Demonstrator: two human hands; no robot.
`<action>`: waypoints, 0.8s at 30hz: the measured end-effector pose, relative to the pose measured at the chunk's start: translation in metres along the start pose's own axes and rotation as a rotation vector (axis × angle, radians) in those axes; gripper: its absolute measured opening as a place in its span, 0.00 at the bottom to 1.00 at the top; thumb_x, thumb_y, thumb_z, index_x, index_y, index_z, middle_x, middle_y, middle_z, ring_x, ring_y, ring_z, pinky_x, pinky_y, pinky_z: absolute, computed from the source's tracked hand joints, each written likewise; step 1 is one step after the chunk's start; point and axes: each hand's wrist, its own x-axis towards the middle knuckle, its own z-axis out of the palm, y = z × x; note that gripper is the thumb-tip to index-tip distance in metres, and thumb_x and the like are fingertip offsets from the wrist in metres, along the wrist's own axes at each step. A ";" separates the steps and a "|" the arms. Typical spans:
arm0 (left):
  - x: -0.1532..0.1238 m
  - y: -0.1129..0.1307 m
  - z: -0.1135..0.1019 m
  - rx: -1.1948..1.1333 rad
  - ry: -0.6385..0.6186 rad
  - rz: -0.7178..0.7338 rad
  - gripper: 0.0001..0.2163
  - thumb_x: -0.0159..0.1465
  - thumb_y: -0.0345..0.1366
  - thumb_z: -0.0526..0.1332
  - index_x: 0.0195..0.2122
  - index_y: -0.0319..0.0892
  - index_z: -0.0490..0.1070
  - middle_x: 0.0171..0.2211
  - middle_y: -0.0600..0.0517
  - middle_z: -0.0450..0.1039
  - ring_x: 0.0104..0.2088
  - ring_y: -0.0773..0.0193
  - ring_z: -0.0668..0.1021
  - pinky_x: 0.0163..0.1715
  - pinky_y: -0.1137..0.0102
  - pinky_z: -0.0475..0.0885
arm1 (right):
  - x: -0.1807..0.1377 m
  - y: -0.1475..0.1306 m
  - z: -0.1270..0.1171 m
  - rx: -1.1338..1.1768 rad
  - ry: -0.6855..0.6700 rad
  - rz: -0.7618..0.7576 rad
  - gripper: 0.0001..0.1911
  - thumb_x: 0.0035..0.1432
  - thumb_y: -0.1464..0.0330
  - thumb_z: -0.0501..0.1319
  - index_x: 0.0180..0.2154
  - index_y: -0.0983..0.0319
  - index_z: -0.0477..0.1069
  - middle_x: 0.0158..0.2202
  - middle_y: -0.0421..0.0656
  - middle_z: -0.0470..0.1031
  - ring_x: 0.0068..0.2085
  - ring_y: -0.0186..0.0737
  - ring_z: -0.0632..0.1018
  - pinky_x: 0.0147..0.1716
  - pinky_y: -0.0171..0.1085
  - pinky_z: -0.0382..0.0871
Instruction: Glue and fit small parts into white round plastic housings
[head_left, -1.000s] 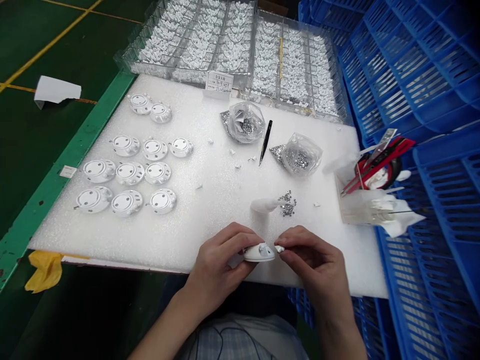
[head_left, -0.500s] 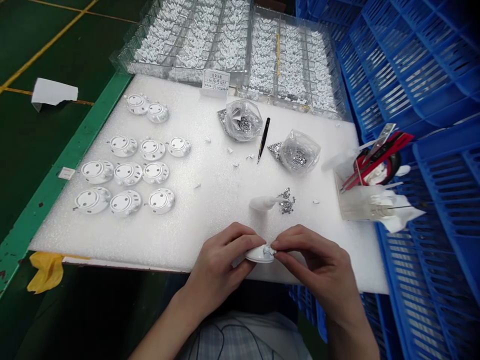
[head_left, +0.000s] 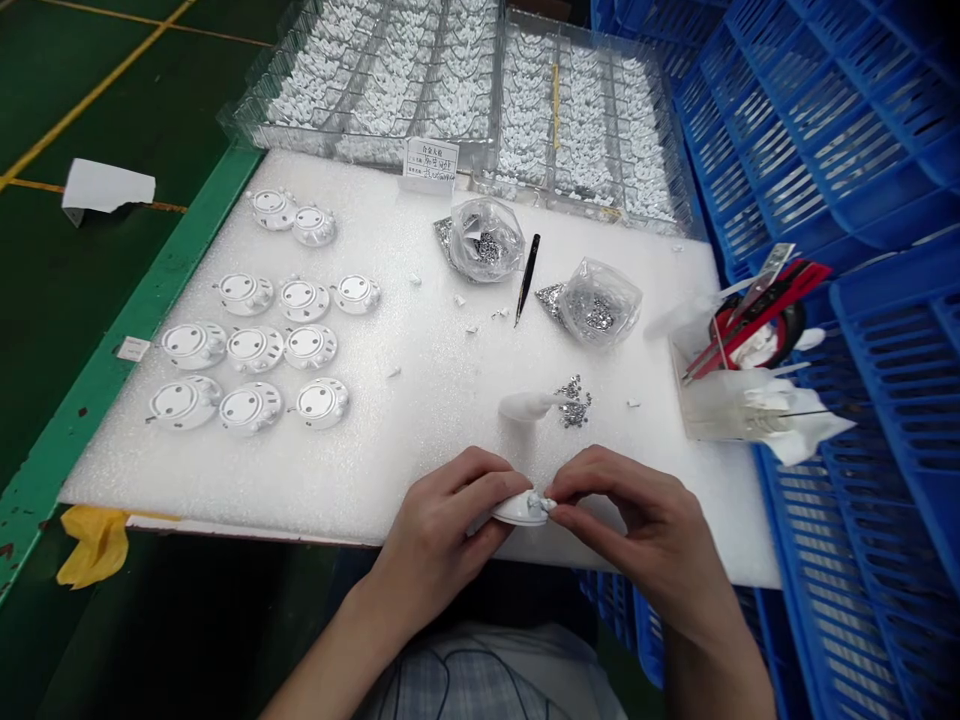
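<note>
White, the oval piece (head_left: 517, 510) is partly hidden by the left hand (head_left: 450, 515), by which it is pinched between thumb and fingers. At its right end, a small white part (head_left: 550, 505) is mostly covered by the fingertips of the right hand (head_left: 637, 525), closed narrowly around it; whether the part is seated cannot be told. The small writing on a label card (head_left: 430, 162) is hard to make out, and the clear trays (head_left: 367, 150) of tiny white pieces are cut off at the top.

The work is held just over the front edge of a white foam sheet (head_left: 420, 430), bordered at left by a green edge (head_left: 184, 240) and hemmed in at right by blue crates (head_left: 787, 150). A heap of silver bits (head_left: 574, 412) is spread beside a white bottle (head_left: 525, 406). Eleven similar ovals (head_left: 251, 408) are set out in rows at left.

The held piece is smooth and domed, rimmed below, with a knobbly relief toward its right end.
</note>
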 end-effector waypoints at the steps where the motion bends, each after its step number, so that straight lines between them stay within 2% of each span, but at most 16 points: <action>1: 0.000 0.000 0.000 0.003 -0.005 0.002 0.10 0.69 0.23 0.62 0.45 0.43 0.78 0.40 0.50 0.79 0.37 0.64 0.82 0.36 0.73 0.77 | 0.000 0.000 0.000 -0.003 -0.002 0.006 0.04 0.64 0.65 0.70 0.35 0.56 0.81 0.32 0.41 0.81 0.34 0.38 0.80 0.34 0.35 0.76; 11: -0.003 -0.002 0.001 0.005 -0.004 0.020 0.11 0.68 0.21 0.62 0.46 0.42 0.78 0.40 0.49 0.79 0.37 0.64 0.82 0.37 0.73 0.76 | 0.000 0.006 0.000 0.074 -0.008 -0.043 0.02 0.63 0.67 0.70 0.38 0.54 0.84 0.34 0.41 0.82 0.36 0.38 0.82 0.36 0.35 0.78; 15: -0.003 -0.001 0.000 -0.003 -0.006 0.013 0.12 0.68 0.21 0.61 0.46 0.43 0.78 0.40 0.50 0.79 0.37 0.64 0.82 0.37 0.73 0.77 | 0.000 0.010 0.000 0.121 -0.007 -0.011 0.02 0.63 0.66 0.71 0.38 0.54 0.85 0.34 0.43 0.82 0.36 0.39 0.82 0.35 0.36 0.79; 24: -0.001 0.001 0.002 0.010 0.028 0.019 0.11 0.69 0.21 0.62 0.47 0.43 0.77 0.40 0.50 0.79 0.38 0.65 0.82 0.37 0.74 0.77 | -0.003 0.011 0.009 0.078 0.098 -0.040 0.06 0.62 0.67 0.72 0.40 0.50 0.86 0.34 0.41 0.81 0.36 0.38 0.82 0.34 0.35 0.79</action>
